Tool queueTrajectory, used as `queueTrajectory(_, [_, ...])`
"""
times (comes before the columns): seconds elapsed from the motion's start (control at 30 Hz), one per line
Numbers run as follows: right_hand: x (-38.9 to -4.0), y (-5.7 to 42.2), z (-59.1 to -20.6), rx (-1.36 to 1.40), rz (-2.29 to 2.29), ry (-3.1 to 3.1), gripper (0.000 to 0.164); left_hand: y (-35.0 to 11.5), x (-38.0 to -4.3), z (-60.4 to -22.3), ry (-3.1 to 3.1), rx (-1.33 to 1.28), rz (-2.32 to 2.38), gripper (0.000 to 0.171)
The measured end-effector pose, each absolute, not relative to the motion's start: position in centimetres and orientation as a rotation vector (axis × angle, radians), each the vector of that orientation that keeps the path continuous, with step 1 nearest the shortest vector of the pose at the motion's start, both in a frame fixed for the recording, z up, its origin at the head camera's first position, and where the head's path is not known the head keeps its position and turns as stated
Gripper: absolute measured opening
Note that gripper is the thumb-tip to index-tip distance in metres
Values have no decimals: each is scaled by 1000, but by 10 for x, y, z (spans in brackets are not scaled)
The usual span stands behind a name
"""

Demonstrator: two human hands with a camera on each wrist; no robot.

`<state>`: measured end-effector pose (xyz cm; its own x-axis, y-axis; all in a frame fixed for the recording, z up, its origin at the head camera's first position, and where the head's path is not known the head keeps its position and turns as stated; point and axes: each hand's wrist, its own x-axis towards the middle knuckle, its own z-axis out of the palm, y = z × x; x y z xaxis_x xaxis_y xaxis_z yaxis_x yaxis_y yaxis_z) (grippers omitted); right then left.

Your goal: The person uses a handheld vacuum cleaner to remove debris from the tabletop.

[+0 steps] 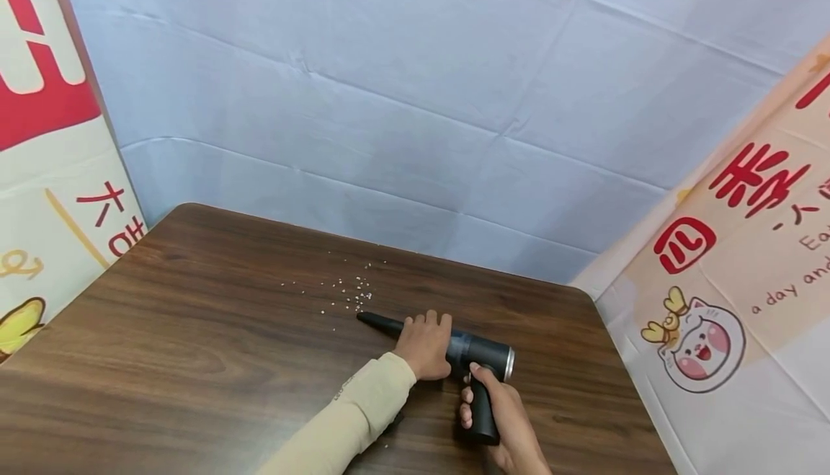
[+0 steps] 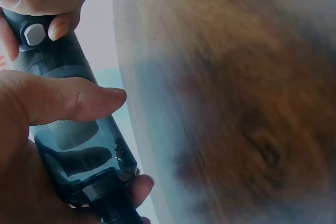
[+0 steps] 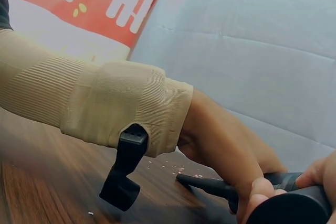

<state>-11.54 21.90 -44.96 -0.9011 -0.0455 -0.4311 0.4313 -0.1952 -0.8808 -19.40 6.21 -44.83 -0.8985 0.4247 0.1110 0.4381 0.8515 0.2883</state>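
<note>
the right hand [image 1: 509,417] grips the handle [image 1: 481,414] of the black vacuum [image 1: 486,354], the left hand [image 1: 426,347] is curled round its middle; its nozzle [image 1: 378,321] is just beside white crumbs [image 1: 359,298] on the table [image 1: 194,331].

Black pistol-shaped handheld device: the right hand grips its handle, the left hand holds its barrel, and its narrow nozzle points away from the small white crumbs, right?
Not quite: the head view shows the narrow black nozzle pointing toward the small white crumbs. The right hand does grip the handle, and the left hand the barrel.
</note>
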Motion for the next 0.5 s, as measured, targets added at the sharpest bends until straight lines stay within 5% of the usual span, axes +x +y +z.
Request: queueTrajectory(0.5, [-118,204,-453,480,-2207,1750,47,52,-201,-449,-2987,-727,-463,60])
